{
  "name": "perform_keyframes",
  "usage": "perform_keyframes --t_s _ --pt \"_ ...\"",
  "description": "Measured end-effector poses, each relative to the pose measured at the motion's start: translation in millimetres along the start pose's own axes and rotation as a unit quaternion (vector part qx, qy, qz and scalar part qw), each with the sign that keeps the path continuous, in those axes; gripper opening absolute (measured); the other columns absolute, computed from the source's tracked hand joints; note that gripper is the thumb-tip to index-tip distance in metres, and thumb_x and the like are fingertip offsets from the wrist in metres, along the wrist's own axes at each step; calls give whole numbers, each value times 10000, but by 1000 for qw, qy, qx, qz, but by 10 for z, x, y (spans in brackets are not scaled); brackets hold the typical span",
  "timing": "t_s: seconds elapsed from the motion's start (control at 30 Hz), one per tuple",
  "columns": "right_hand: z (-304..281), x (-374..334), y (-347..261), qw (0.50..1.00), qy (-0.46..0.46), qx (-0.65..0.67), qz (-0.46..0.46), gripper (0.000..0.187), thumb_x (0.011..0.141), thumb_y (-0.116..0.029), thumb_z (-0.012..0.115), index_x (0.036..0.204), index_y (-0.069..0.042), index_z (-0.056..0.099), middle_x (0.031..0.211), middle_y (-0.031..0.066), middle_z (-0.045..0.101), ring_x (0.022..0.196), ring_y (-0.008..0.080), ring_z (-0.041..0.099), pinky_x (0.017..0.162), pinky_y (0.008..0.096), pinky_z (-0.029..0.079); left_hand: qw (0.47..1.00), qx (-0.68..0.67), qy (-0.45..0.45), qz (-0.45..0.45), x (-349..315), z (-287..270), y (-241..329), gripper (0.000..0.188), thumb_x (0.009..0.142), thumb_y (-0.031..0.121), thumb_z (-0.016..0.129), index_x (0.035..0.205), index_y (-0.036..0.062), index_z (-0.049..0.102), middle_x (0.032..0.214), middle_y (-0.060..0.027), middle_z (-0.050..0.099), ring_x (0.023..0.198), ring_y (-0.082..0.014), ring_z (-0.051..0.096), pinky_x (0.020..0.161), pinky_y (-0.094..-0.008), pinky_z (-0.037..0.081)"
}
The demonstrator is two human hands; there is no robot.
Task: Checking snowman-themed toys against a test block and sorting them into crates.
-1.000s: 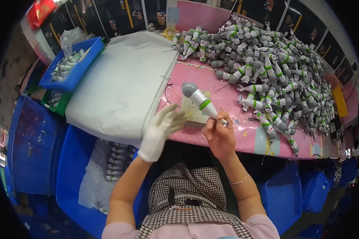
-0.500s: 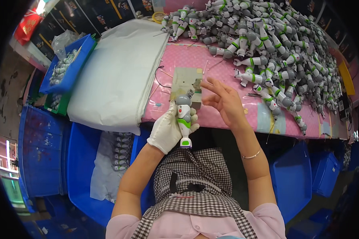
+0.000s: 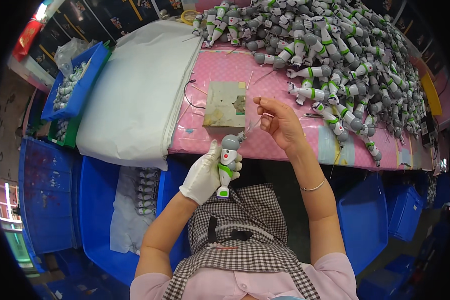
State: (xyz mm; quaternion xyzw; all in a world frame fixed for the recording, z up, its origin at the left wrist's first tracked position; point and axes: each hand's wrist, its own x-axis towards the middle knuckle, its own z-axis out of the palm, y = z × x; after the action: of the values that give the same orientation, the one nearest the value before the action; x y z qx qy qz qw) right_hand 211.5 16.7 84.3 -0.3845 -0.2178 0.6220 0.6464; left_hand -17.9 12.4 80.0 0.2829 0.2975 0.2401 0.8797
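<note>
The fingers of the right hand (image 3: 283, 125), spread before, now seemingly pinch a thin strand (image 3: 252, 128) from the toy arm (image 3: 227, 162), engaging both hands: the left hand's (image 3: 201, 176) fingers grip it by the worktop's (image 3: 280, 142) front edge.

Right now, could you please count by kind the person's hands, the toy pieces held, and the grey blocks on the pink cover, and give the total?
Hands: 2 (gloved left hand, bare right hand)
Toy piece held: 1
Grey block: 1
Total: 4

One wide head-worn fisheye view, downward from near above the pink table (image 3: 210, 65).
</note>
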Motion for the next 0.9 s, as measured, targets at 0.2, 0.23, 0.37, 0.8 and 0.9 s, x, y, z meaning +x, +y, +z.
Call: perform_keyframes --t_s 0.2,0.23,0.37,0.8,0.9 --pt "16 129 150 889 53 -408 -200 145 784 -129 651 866 -18 697 680 26 601 516 96 470 482 233 369 998 62 24 1 31 69 4 371 935 368 491 1073 28 542 918 -46 593 773 -128 583 690 -253 487" --pt "23 144 167 791 61 -522 -314 120 763 -119 655 812 -22 707 653 43 593 512 110 484 487 250 384 998 62 14 6 46 80 14 371 935 368 491 1073 28 542 918 -46 593 773 -128 583 690 -253 487" --pt "36 195 140 753 62 -576 -311 135 735 -104 631 812 -19 701 643 91 583 536 145 525 516 281 412 984 146 74 75 153 99 90 351 925 331 525 1082 16 539 900 -43 584 783 -118 567 719 -259 486" --pt "88 309 -116 781 -3 -610 -136 187 704 -135 620 766 35 667 618 97 607 549 124 536 526 289 426 974 165 87 133 377 112 246 303 895 271 598 1023 -2 570 851 -36 598 734 -111 559 658 -234 455" --pt "116 394 -241 776 -37 -622 -101 186 702 -140 628 742 38 660 600 74 602 546 111 526 522 287 424 980 136 80 117 374 99 268 280 891 240 605 1020 -6 573 848 -43 602 741 -118 562 664 -232 458"
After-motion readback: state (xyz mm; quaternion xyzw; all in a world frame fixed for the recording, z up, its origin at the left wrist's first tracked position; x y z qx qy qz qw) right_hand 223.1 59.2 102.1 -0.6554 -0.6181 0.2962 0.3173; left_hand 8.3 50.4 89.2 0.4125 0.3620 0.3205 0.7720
